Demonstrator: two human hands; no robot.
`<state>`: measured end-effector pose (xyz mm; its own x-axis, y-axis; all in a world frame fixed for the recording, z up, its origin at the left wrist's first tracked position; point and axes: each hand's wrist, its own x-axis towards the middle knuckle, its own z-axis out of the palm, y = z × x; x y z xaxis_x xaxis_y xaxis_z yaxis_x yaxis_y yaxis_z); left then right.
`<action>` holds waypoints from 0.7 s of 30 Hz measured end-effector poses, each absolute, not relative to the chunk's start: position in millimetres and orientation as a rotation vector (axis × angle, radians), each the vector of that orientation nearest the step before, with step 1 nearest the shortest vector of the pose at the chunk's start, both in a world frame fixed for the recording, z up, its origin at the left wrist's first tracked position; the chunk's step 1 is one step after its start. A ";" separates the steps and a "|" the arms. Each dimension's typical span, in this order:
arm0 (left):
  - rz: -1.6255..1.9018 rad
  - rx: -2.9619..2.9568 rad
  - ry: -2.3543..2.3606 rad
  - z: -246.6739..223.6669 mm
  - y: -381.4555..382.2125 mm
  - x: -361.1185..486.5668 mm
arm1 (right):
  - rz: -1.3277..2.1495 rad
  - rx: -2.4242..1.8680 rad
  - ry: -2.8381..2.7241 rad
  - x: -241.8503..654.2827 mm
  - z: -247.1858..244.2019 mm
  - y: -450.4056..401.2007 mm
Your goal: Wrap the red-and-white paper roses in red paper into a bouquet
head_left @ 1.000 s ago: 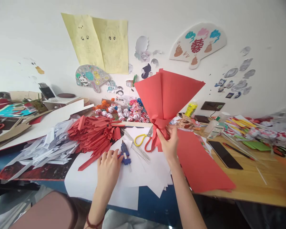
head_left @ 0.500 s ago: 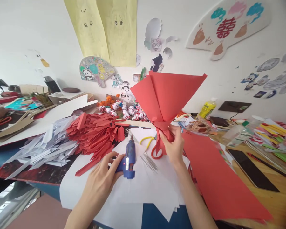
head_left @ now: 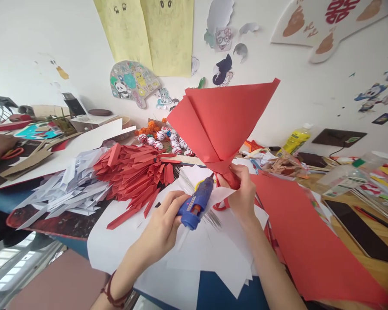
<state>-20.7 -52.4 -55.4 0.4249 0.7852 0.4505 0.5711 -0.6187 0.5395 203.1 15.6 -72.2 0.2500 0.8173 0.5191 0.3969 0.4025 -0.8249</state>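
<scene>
My left hand [head_left: 166, 219] is closed around a blue hot glue gun [head_left: 198, 202], tilted so its nozzle points up and right. A clear glue stick juts from its back end. The nozzle tip is at the gathered base of a red paper bouquet wrap [head_left: 224, 116]; whether it touches cannot be seen. My right hand [head_left: 242, 193] grips that base, holding the cone upright with its wide end up. A pale paper flap shows beside the right hand. Below lie thin wires [head_left: 212, 218] and red-handled scissors, partly hidden, on white paper sheets [head_left: 181, 258].
Red paper strips [head_left: 132, 176] and white strips [head_left: 67, 185] are piled on the left. A large red sheet [head_left: 304, 232], a phone [head_left: 362, 228] and bottles lie right. Lollipops [head_left: 177, 144] sit at the back. Another person's hand [head_left: 0, 150] shows far left.
My left hand has brought the glue gun up and right, tilting its nozzle to the wrap's base. The red wrap leans slightly left, and a pale flap now shows by my right hand. The view has shifted.
</scene>
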 end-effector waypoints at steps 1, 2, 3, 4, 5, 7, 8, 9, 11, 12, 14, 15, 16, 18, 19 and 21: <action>0.990 2.374 1.166 -55.1 -52.1 -20.5 | 0.394 -1.207 -1.365 202.5 -72.5 15.5; 0.985 2.369 1.160 -54.7 -51.7 -20.3 | 0.380 -1.215 -1.368 202.2 -73.0 15.6; 0.982 2.365 1.155 -54.4 -51.2 -20.2 | 0.368 -1.223 -1.370 202.0 -73.5 15.7; 0.980 2.360 1.153 -54.1 -50.6 -20.1 | 0.360 -1.227 -1.372 202.0 -74.1 15.8; 0.981 2.357 1.151 -53.7 -50.0 -20.1 | 0.356 -1.226 -1.376 202.1 -74.5 15.9; 0.985 2.355 1.152 -52.7 -48.5 -19.8 | 0.349 -1.220 -1.388 202.7 -74.9 15.8; 0.983 2.353 1.157 -52.2 -47.7 -19.6 | 0.348 -1.216 -1.394 203.0 -75.0 15.6; 0.976 2.353 1.162 -51.7 -47.0 -19.3 | 0.349 -1.212 -1.402 203.3 -74.9 15.5; 0.965 2.354 1.179 -50.8 -45.8 -18.5 | 0.351 -1.198 -1.422 203.8 -74.8 15.4; 0.963 2.356 1.187 -50.5 -45.3 -18.1 | 0.347 -1.193 -1.431 204.0 -74.9 15.5; 0.963 2.363 1.197 -50.4 -44.5 -17.3 | 0.323 -1.186 -1.449 204.2 -75.3 15.8; 0.964 2.364 1.201 -50.5 -44.1 -16.9 | 0.304 -1.184 -1.455 204.3 -75.6 16.0; 0.966 2.364 1.205 -50.7 -43.8 -16.6 | 0.286 -1.180 -1.461 204.3 -76.0 16.2; 0.968 2.356 1.212 -51.9 -43.4 -16.0 | 0.258 -1.170 -1.476 204.5 -76.9 16.4; 0.969 2.347 1.216 -52.8 -43.2 -15.8 | 0.246 -1.168 -1.484 204.7 -77.3 16.4; 0.977 2.327 1.222 -55.0 -42.8 -15.5 | 0.222 -1.178 -1.494 205.4 -78.1 16.4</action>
<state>-15.5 -42.8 -55.0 0.3949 0.8184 0.4174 0.5878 -0.5742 0.5699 205.4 16.4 -78.1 0.1681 0.7511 0.6385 0.5328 0.4758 -0.6999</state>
